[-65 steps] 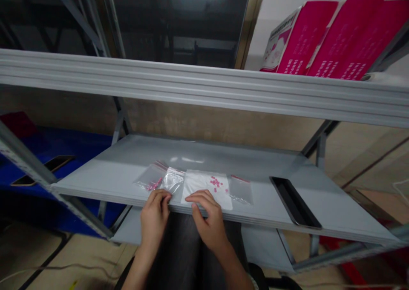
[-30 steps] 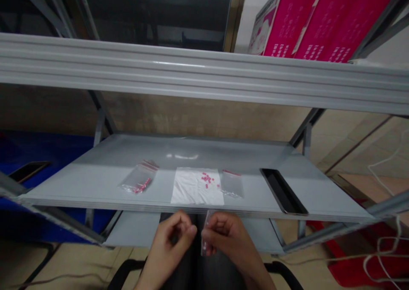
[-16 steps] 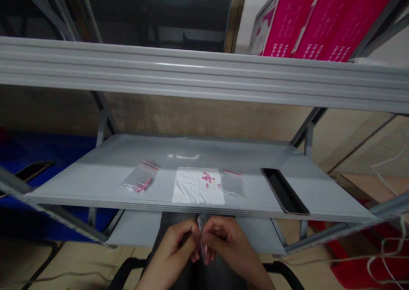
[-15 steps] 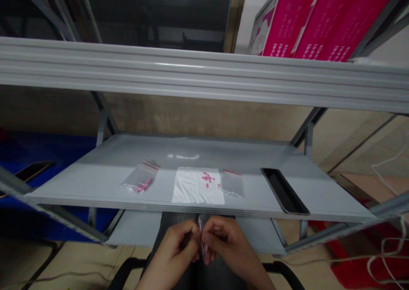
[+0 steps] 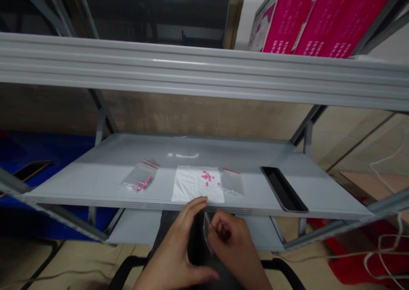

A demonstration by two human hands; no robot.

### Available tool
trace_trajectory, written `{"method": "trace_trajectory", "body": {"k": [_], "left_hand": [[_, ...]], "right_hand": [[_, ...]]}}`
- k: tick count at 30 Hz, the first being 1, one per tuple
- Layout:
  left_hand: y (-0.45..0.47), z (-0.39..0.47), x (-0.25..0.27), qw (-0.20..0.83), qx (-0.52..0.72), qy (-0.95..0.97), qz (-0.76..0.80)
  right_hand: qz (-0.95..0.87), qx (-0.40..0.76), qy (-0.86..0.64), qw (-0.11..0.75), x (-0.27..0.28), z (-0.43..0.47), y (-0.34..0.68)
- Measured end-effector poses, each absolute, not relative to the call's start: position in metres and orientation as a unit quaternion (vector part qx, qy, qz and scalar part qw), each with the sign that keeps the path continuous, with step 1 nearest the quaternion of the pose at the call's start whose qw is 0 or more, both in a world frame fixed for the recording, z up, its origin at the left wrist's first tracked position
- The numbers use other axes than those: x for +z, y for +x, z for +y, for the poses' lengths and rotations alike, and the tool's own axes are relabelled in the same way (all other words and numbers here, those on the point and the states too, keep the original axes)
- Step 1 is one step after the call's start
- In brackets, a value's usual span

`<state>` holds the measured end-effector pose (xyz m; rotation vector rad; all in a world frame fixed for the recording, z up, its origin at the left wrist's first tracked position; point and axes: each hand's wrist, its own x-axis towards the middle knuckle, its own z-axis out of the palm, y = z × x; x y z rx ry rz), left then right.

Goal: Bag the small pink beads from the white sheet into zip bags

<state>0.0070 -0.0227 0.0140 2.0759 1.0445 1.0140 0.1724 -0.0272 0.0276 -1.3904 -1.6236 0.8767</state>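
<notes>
Low over my lap, my right hand (image 5: 230, 235) pinches a small clear plastic bag (image 5: 207, 232) by its side. My left hand (image 5: 182, 243) is open, thumb and fingers spread wide, its fingertips near the front edge of the shelf. Just beyond them lies a white tissue (image 5: 188, 185) with several small pink beads (image 5: 207, 177) on its right part. To the right of the tissue rests a clear zip bag (image 5: 232, 182) with a red strip. Another zip bag (image 5: 137, 177), with pink pieces inside, lies to the left.
A dark phone (image 5: 283, 189) lies on the right of the grey shelf (image 5: 191, 147). Another phone (image 5: 32, 170) is on a blue surface at left. A ribbed grey beam (image 5: 191, 70) crosses above, with pink boxes (image 5: 319, 21) over it. White cables (image 5: 380, 254) hang at right.
My left hand has let go of the small bag, opened wide and moved up toward the shelf edge. My right hand keeps the bag, shifted slightly right.
</notes>
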Motion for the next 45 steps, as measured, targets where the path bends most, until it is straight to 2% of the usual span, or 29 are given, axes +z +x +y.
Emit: {"method": "trace_trajectory", "body": {"k": [3, 9, 13, 16, 22, 28, 32, 38, 45], "left_hand": [[0.01, -0.019, 0.005, 0.313, 0.374, 0.779, 0.394], [0.012, -0.016, 0.008, 0.279, 0.41, 0.762, 0.417], [0.011, -0.014, 0.013, 0.268, 0.423, 0.757, 0.419], [0.012, -0.014, 0.015, 0.266, 0.434, 0.763, 0.398], [0.01, -0.016, 0.012, 0.37, 0.441, 0.717, 0.392], [0.004, -0.012, 0.002, 0.624, 0.444, 0.564, 0.308], [0.011, -0.012, 0.003, 0.712, 0.433, 0.459, 0.307], [0.015, -0.014, 0.002, 0.766, 0.441, 0.393, 0.252], [0.003, 0.0, 0.012, 0.72, 0.493, 0.398, 0.283]], "right_hand": [[-0.636, 0.357, -0.55, 0.408, 0.03, -0.025, 0.175], [-0.644, 0.308, -0.552, 0.431, 0.033, -0.026, 0.182], [-0.679, 0.223, -0.506, 0.484, 0.035, -0.031, 0.179], [-0.716, 0.227, -0.478, 0.455, 0.032, -0.035, 0.172], [-0.718, 0.35, -0.43, 0.421, 0.031, -0.037, 0.175], [-0.752, 0.364, -0.395, 0.381, 0.04, -0.034, 0.192], [-0.734, 0.382, -0.393, 0.4, 0.041, -0.034, 0.187], [-0.715, 0.397, -0.384, 0.428, 0.037, -0.034, 0.181], [-0.712, 0.279, -0.422, 0.487, 0.03, -0.034, 0.184]]}}
